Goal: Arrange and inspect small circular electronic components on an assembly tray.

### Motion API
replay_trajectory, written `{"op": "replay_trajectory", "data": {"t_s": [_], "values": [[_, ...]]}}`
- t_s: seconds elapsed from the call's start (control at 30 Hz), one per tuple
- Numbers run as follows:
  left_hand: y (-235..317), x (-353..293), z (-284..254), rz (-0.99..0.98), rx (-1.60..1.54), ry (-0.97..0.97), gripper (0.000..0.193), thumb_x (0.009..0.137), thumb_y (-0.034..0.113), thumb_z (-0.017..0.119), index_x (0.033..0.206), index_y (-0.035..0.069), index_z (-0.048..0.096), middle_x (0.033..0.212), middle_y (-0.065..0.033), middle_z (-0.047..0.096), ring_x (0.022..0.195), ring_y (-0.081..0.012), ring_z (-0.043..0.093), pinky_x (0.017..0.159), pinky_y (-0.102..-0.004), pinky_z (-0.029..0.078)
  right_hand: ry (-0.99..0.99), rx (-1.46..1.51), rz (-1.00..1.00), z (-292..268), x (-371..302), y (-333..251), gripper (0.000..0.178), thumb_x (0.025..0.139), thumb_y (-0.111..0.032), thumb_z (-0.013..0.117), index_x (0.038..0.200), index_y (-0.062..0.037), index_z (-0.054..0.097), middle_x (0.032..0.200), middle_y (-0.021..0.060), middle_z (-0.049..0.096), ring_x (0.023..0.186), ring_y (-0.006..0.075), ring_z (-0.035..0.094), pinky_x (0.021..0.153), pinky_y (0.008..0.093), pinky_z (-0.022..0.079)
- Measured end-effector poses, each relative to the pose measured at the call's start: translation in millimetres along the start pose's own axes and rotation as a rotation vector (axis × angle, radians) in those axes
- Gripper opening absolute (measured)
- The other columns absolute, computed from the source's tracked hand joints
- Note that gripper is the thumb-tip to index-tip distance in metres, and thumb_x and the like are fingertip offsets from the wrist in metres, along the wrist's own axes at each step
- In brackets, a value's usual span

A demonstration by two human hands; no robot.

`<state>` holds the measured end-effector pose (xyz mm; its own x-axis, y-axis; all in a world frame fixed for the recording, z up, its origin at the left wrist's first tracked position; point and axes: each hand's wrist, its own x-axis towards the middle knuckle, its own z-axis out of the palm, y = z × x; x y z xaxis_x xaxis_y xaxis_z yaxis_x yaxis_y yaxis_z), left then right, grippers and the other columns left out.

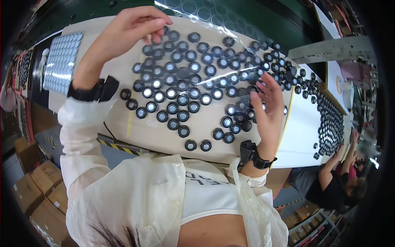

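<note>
A clear plastic tray [196, 9] with rows of round recesses slants over the table, strong glare along its folds. At its upper left my left hand [138, 29] is closed, thumb and fingers pinched on the plastic. On the right side my right hand [269, 105] has its thumb and curled fingers about the tray's near right edge; the exact contact is blurred by reflections. Beneath and around the plastic lie many round black parts [190, 145] with pale, shiny centres, spread loosely over the beige tabletop [160, 138]. Several show only through the plastic.
A sheet of pale round discs [61, 61] lies at the left. More black parts [331, 127] crowd the white surface on the right, where a co-worker [329, 181] reaches in. A grey metal beam [329, 49] juts in at upper right. Cardboard boxes [45, 175] stand lower left.
</note>
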<state>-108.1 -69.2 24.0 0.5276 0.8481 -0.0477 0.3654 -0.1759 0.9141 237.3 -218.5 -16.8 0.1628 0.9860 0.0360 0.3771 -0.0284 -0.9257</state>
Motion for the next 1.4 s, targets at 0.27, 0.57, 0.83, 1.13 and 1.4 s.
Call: {"op": "replay_trajectory", "data": {"t_s": [0.27, 0.57, 0.83, 1.13, 1.4], "values": [[-44, -321, -44, 0.294, -0.673, 0.895, 0.034, 0.105, 0.018, 0.048, 0.137, 0.008, 0.051, 0.098, -0.0086, 0.070, 0.069, -0.0103, 0.066, 0.057, -0.0197, 0.053, 0.015, 0.107, -0.045, -9, -8, -7, 0.040, 0.094, -0.004, 0.062, 0.133, 0.0019, 0.053, 0.132, 0.0130, 0.058, 0.114, 0.0193, 0.060, 0.094, 0.0272, 0.046], [-322, -503, 216, -0.542, -1.161, 1.628, 0.027, 0.098, 0.008, 0.060, 0.125, 0.009, 0.056, 0.117, -0.0095, 0.065, 0.109, -0.0225, 0.064, 0.089, -0.0327, 0.058, -0.117, -0.048, -0.116, 5, -15, -9, 0.040, 0.096, -0.008, 0.061, 0.133, 0.0039, 0.051, 0.133, 0.0152, 0.056, 0.113, 0.0200, 0.061, 0.095, 0.0268, 0.045], [-392, -428, 229, -1.330, -0.803, 1.600, 0.055, 0.086, 0.013, 0.075, 0.135, 0.003, 0.051, 0.123, -0.0136, 0.063, 0.111, -0.0279, 0.062, 0.090, -0.0406, 0.051, -0.153, -0.062, -0.112, 15, -31, -22, 0.041, 0.096, -0.006, 0.061, 0.135, 0.0045, 0.049, 0.135, 0.0152, 0.054, 0.113, 0.0183, 0.059, 0.097, 0.0280, 0.045], [-192, -357, -17, -0.232, 0.838, 1.771, 0.015, 0.091, 0.002, 0.062, 0.105, 0.002, 0.068, 0.105, -0.0138, 0.067, 0.097, -0.0249, 0.066, 0.088, -0.0347, 0.052, -0.193, -0.053, -0.053, 12, -31, -18, 0.041, 0.095, -0.006, 0.062, 0.134, 0.0040, 0.051, 0.131, 0.0112, 0.056, 0.107, 0.0141, 0.059, 0.093, 0.0269, 0.046], [-168, -232, -97, -0.283, 1.306, 0.802, 0.039, 0.090, 0.022, 0.066, 0.125, 0.006, 0.062, 0.132, -0.0239, 0.057, 0.121, -0.0372, 0.056, 0.098, -0.0441, 0.048, -0.263, -0.026, -0.044, 20, -30, -29, 0.044, 0.092, -0.004, 0.065, 0.134, 0.0022, 0.052, 0.129, 0.0138, 0.057, 0.104, 0.0166, 0.061, 0.089, 0.0284, 0.049]]}}
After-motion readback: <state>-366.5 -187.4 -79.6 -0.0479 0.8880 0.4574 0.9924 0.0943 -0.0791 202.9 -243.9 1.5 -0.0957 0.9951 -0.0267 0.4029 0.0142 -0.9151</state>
